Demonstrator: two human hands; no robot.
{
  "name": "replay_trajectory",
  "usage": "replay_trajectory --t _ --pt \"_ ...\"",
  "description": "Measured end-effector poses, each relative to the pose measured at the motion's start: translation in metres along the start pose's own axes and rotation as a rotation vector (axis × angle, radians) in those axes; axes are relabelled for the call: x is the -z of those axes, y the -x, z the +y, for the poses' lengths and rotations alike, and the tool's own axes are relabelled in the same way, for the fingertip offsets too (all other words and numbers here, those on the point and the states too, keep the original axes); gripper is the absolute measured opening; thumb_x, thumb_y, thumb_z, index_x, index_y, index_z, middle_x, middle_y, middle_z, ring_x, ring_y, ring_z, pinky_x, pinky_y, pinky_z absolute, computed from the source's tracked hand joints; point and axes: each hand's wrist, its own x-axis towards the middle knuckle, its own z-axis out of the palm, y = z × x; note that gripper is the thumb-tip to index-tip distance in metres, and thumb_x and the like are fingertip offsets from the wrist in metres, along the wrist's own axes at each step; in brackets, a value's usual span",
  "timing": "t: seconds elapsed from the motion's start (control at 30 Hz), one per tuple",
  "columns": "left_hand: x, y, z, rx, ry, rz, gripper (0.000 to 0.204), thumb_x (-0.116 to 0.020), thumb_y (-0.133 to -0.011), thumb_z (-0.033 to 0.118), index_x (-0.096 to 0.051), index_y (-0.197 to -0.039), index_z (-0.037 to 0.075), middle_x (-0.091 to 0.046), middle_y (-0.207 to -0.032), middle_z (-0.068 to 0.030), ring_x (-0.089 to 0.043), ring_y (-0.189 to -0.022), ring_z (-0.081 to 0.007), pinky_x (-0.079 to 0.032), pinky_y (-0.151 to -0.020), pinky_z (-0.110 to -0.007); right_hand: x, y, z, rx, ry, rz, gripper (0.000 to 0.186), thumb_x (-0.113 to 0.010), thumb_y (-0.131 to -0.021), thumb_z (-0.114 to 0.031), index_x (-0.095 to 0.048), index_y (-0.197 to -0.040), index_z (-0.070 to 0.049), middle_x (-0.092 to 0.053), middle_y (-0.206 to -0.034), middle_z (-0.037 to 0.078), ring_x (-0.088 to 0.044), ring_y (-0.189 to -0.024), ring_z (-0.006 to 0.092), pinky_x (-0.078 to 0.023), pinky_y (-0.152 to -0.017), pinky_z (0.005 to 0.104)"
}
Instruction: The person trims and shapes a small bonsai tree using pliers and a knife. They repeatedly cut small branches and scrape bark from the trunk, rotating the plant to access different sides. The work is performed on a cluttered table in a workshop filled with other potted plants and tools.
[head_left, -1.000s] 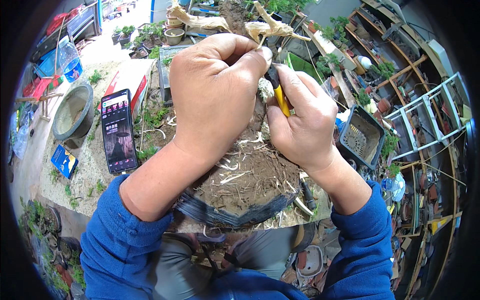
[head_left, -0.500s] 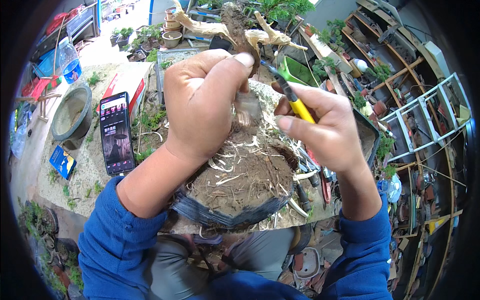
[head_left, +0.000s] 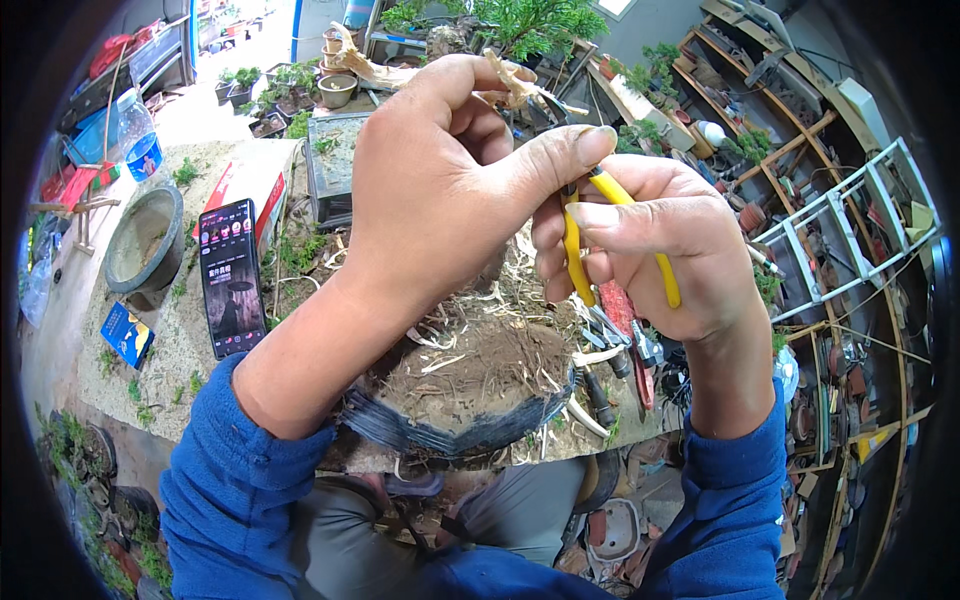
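Note:
My right hand (head_left: 650, 240) holds yellow-handled pliers (head_left: 575, 245), with the two handles spread apart. Their dark jaws reach up toward a pale, stripped branch (head_left: 518, 88) and are partly covered by my left thumb. My left hand (head_left: 440, 190) is curled at the bonsai's upper trunk and bare branches, its thumb stretched across to the pliers. Most of the trunk is hidden behind that hand. Below, the tree's soil (head_left: 480, 370) fills a low black pot (head_left: 440, 432), with pale wood shavings strewn over it. Green foliage (head_left: 540, 25) shows beyond the branches.
On the left of the table lie a phone (head_left: 232, 280), a blue packet (head_left: 127, 335) and a round grey pot (head_left: 145, 240). A water bottle (head_left: 138, 135) stands behind. Several tools (head_left: 625, 345) lie right of the black pot. A white metal frame (head_left: 850, 230) leans by shelving.
My left hand has shifted up and its thumb now reaches toward the pliers. The pliers' handles have opened wide, and the tree has turned or tilted away, bringing green foliage into view.

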Motion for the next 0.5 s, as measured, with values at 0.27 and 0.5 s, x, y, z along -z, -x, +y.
replay_trajectory --t 0.27,0.5 --pt "0.0 -0.003 -0.003 -0.064 0.003 0.011 0.032 -0.087 -0.089 0.016 -0.066 -0.107 0.0 -0.068 -0.085 -0.001 -0.062 -0.078 -0.006 -0.049 -0.07 -0.021 -0.004 -0.005 0.009 0.044 0.153 0.066 0.02 -0.073 -0.091 -0.016 -0.072 -0.09 0.004 -0.069 -0.073 0.01 -0.066 -0.061 0.019 -0.047 -0.054 0.0286" --pt "0.002 0.002 -0.007 -0.049 0.042 0.015 0.031 -0.085 -0.09 0.012 -0.066 -0.111 0.0 -0.069 -0.091 -0.0023 -0.063 -0.083 -0.0074 -0.05 -0.074 -0.022 -0.007 -0.009 0.018 0.158 0.42 0.126 0.021 -0.068 -0.093 -0.017 -0.069 -0.092 0.004 -0.063 -0.072 0.007 -0.058 -0.06 0.0145 -0.047 -0.058 0.0273"
